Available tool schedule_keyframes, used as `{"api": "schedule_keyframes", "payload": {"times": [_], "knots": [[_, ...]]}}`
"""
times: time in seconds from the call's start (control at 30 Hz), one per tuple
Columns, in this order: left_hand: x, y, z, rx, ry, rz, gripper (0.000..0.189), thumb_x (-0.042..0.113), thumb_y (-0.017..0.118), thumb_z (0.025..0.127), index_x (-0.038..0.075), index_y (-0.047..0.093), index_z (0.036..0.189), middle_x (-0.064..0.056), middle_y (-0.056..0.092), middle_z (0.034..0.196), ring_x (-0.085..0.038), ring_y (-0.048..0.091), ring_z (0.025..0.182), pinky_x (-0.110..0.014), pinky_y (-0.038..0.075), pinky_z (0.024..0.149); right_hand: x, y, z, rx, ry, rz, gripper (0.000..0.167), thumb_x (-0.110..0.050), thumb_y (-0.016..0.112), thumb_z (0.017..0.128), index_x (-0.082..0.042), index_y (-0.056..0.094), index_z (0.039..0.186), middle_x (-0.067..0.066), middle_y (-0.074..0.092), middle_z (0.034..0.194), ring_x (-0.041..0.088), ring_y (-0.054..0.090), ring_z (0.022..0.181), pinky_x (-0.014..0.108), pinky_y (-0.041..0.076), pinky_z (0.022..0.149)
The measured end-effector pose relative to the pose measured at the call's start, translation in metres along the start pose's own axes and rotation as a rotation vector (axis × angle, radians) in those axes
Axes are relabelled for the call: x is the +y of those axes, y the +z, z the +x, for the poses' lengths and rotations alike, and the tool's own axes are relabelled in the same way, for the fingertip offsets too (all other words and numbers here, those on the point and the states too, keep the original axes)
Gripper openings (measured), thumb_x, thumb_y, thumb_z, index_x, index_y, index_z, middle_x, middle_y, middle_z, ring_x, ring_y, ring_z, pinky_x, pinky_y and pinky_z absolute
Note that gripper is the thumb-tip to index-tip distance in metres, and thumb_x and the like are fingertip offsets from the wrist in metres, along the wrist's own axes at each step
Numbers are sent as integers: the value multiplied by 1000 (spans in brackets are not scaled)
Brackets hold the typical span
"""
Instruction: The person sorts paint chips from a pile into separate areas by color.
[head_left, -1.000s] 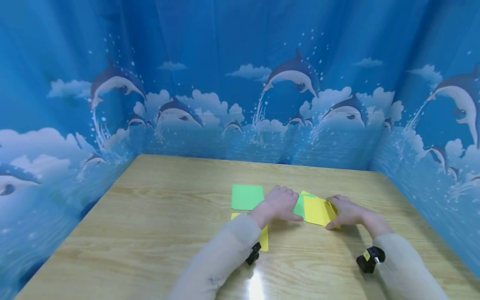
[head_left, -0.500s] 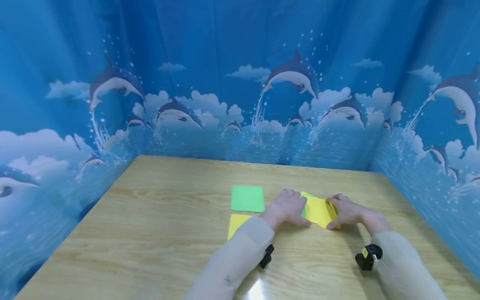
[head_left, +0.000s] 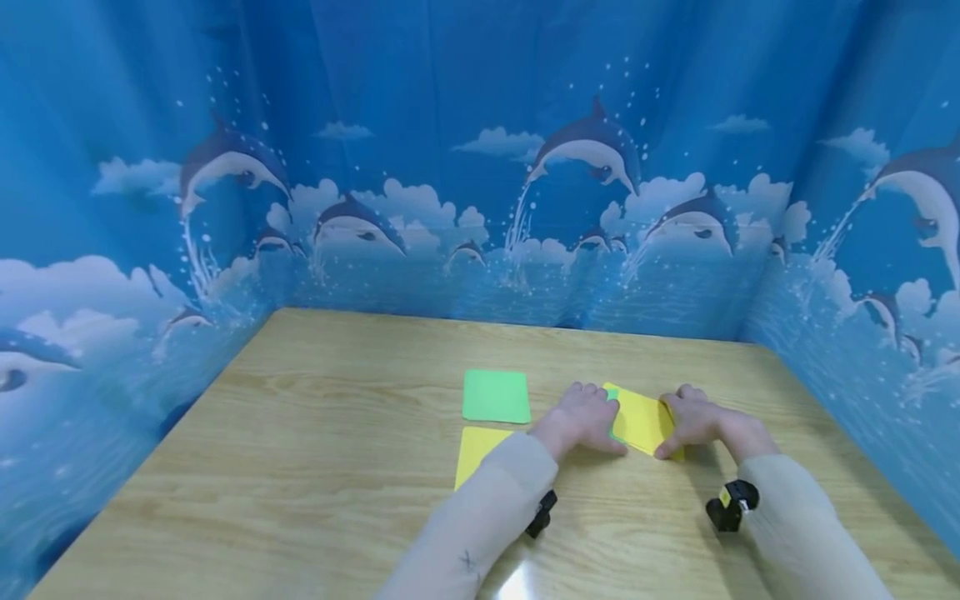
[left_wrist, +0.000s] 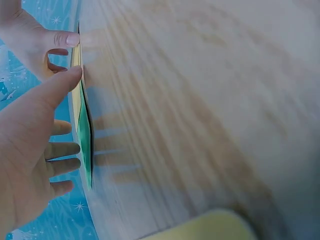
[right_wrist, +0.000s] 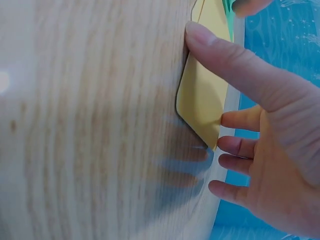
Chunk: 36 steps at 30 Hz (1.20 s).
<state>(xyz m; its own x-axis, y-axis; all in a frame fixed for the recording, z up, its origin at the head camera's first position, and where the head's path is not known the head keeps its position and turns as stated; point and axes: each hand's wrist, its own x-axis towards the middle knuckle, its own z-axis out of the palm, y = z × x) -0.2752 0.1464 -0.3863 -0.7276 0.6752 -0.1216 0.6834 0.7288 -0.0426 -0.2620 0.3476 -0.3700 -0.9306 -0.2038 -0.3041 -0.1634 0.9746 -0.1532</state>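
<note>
In the head view a small pile of thin square cards lies on the right of the table, under both hands. A yellow card [head_left: 637, 421] is on top, and a strip of a green card [head_left: 611, 395] shows at its left side. My left hand [head_left: 583, 418] touches the pile's left side, its fingers fairly straight and its thumb at the near edge. From the right, my right hand [head_left: 693, 418] holds the yellow card between thumb and forefinger; its other fingers are spread behind. The palms hide parts of the pile.
Left of the pile, a green card [head_left: 497, 397] lies flat. Nearer me is a yellow card [head_left: 477, 450], partly covered by the left sleeve. The wooden table [head_left: 337, 433] is enclosed by a blue dolphin-print curtain [head_left: 420, 167] at the back and sides.
My left hand has moved right, up against the pile, and less of its green card shows. The yellow card by the left sleeve is more exposed. My right hand has barely moved.
</note>
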Motion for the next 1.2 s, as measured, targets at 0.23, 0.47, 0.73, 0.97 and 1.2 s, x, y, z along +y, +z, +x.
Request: {"api": "schedule_keyframes", "payload": {"times": [0.23, 0.47, 0.73, 0.97, 1.2], "knots": [[1, 1, 1, -25, -2, 3, 68, 67, 51, 81, 25, 48, 134, 5, 49, 126, -12, 42, 115, -30, 28, 102, 3, 3, 2, 18, -7, -8, 105, -54, 81, 57, 15, 40, 125, 30, 40, 117, 40, 40, 103, 57, 36, 91], [0, 3, 2, -9, -2, 4, 66, 67, 51, 81, 22, 51, 130, 4, 50, 123, -12, 43, 112, -30, 30, 100, 2, 3, 0, 23, -33, 22, 102, -50, 81, 60, 16, 39, 125, 28, 40, 118, 39, 42, 102, 56, 37, 90], [-3, 0, 1, 28, 5, 13, 74, 71, 53, 76, 20, 48, 131, 4, 49, 123, -11, 44, 110, -28, 33, 93, -4, 4, -6, 90, -149, 6, 102, -48, 80, 60, 16, 38, 128, 28, 40, 121, 40, 43, 107, 54, 39, 90], [-6, 2, 0, 9, 19, 43, 85, 74, 52, 74, 20, 41, 138, 3, 43, 133, -13, 40, 118, -31, 29, 101, -14, 5, -10, 111, -190, 0, 100, -47, 81, 60, 13, 40, 129, 26, 41, 122, 37, 45, 107, 51, 41, 89], [-14, 2, -6, -6, 49, 5, 93, 75, 53, 72, 19, 34, 143, 0, 36, 142, -16, 33, 128, -34, 23, 107, -22, 3, -14, 146, -264, -15, 97, -43, 81, 59, 13, 41, 128, 27, 42, 122, 38, 47, 106, 52, 42, 88]]}}
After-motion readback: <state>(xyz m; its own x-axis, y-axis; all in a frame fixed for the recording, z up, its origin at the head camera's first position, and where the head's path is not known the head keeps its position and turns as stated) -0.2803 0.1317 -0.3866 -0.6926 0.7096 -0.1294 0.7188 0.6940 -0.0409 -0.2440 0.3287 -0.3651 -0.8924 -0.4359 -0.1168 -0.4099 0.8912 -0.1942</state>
